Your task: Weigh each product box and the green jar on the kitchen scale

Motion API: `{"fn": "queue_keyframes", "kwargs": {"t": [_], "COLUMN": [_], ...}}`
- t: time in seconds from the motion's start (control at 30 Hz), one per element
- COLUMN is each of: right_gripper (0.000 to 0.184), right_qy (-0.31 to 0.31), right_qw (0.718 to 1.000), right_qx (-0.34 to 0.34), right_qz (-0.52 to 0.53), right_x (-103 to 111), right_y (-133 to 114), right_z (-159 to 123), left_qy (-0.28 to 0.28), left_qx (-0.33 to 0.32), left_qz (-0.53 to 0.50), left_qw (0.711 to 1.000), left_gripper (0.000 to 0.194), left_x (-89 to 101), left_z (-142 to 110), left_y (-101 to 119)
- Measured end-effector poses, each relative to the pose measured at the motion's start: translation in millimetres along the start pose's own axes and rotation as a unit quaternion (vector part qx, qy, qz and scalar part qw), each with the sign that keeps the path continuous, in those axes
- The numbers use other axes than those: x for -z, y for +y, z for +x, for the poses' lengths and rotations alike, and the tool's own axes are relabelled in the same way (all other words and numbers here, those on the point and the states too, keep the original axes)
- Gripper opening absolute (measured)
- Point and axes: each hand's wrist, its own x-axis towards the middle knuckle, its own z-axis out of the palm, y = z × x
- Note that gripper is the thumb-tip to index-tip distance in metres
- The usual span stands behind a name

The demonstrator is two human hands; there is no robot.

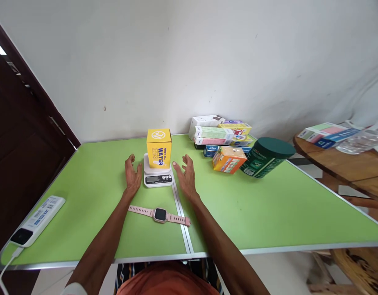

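A yellow box [159,149] marked "WATER" stands upright on a white digital kitchen scale [158,180]. To the scale's left, my left hand [133,174] is open with its fingers curved, holding nothing. On the other side, my right hand [186,176] is also open, its thumb toward the yellow box but apart from it. A pink-strapped smartwatch [160,215] lies stretched out on the green table [102,176], between my forearms and nearer to me than the scale. I cannot read the scale's display.
Several boxes [215,133] are stacked by the wall at the back. An orange box [229,159] and a tilted dark green tub [267,157] sit right of centre. A white device [38,221] with a cable lies at the left edge. A wooden table [339,164] stands at right.
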Motion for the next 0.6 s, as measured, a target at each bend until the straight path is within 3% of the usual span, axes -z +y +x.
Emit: {"fn": "queue_keyframes", "kwargs": {"t": [0.1, 0.23, 0.37, 0.6], "right_gripper": [0.106, 0.129, 0.121, 0.105], "right_qy": [-0.016, 0.002, 0.024, 0.056], "right_qw": [0.999, 0.990, 0.981, 0.983], "right_qx": [0.011, 0.031, 0.014, -0.026], "right_qz": [-0.032, -0.136, -0.190, -0.175], "right_x": [-23, -60, -83, -87], "right_y": [-22, -53, -76, -96], "right_z": [-3, 0, 0, -2], "left_qy": [-0.049, -0.101, -0.140, -0.090], "left_qx": [-0.051, -0.012, -0.007, -0.049], "left_qz": [-0.003, -0.043, -0.063, 0.010], "left_qw": [0.998, 0.994, 0.988, 0.995], "left_gripper": [0.071, 0.080, 0.081, 0.076], "left_x": [1.3, -4.0, -12.6, -14.6], "left_z": [-4, -3, 3, 7], "left_y": [23, 47, 57, 62]}}
